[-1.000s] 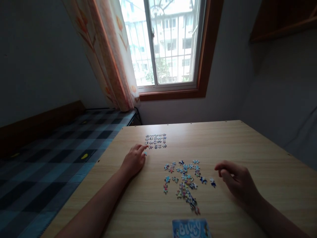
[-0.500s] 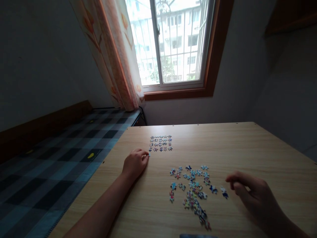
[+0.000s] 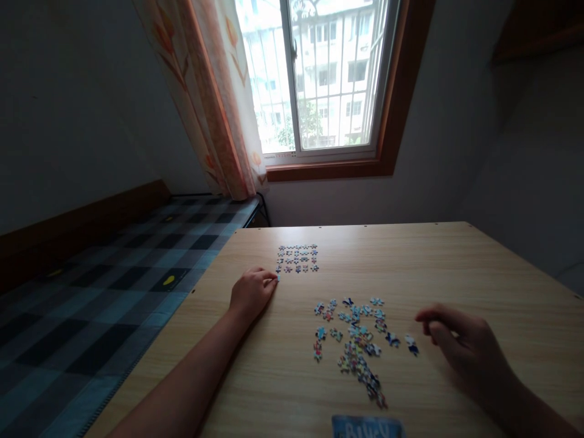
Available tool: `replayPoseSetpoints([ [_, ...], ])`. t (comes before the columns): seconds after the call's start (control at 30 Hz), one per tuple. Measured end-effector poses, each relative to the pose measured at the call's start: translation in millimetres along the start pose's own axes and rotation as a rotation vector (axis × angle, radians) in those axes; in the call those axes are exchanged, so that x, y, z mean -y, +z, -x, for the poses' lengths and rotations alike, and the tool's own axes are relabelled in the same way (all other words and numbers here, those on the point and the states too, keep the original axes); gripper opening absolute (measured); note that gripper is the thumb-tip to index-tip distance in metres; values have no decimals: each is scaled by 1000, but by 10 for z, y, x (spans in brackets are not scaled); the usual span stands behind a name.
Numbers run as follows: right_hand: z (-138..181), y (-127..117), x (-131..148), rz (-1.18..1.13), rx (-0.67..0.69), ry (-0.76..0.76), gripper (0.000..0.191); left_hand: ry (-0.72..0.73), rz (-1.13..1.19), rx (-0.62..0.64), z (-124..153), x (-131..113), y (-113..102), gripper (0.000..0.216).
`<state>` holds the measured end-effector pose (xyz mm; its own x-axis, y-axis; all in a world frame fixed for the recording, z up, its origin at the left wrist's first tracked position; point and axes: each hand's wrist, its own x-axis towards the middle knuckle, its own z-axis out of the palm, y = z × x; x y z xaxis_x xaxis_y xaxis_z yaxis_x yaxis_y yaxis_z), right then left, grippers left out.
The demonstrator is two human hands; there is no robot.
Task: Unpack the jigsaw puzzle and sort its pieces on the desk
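My left hand (image 3: 252, 292) rests on the wooden table (image 3: 456, 261), fingers curled, its fingertips pinching a small light-blue puzzle piece (image 3: 278, 278) just below a neat grid of laid-out pieces (image 3: 297, 258). My right hand (image 3: 460, 347) hovers low over the table with fingers bent and nothing visible in them, just right of a loose scatter of colourful puzzle pieces (image 3: 356, 340). The nearest loose piece (image 3: 411, 344) lies beside its fingertips.
A blue puzzle box (image 3: 367, 426) pokes in at the table's near edge. A bed with a dark checked cover (image 3: 104, 286) stands left of the table. A window (image 3: 319, 73) with a patterned curtain (image 3: 219, 103) is behind.
My left hand slid a little toward the grid with the small blue piece. My right hand drew back to the right of the scatter. The camera view shifted slightly left and up.
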<state>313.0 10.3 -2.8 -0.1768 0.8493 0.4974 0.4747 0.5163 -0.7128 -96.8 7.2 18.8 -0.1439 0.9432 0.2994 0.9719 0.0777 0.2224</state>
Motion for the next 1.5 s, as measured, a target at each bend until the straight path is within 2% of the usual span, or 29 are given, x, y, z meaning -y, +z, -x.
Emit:
replayPoseSetpoints([
  [0.33,-5,13,-15,-31,5,59,21,-6,1,-6,-28,-14,8,27],
  [0.5,-17,25,-24,-35,22,75,20,-5,-18,-96,-73,-9,21,38],
  [0.57,-16,25,-24,-11,46,57,20,54,-24,-100,-74,-38,22,45],
  [0.67,-25,18,22,64,77,-8,21,192,-2,-19,-39,-122,19,48],
  [0.77,-40,30,116,107,135,-182,23,329,21,62,34,-262,0,47],
  [0.87,-21,93,208,139,257,-377,31,433,54,103,154,-487,-45,43],
  [0.93,15,156,250,198,337,-436,38,536,91,139,262,-676,-75,36],
  [1.03,68,233,274,291,434,-451,45,703,100,173,440,-929,-78,29],
  [1.13,73,242,261,335,493,-434,41,754,94,178,570,-1042,-23,37],
  [1.3,21,171,212,333,500,-386,22,789,126,185,588,-982,74,31],
  [1.5,36,206,250,314,544,-342,35,828,207,189,540,-944,104,26],
])
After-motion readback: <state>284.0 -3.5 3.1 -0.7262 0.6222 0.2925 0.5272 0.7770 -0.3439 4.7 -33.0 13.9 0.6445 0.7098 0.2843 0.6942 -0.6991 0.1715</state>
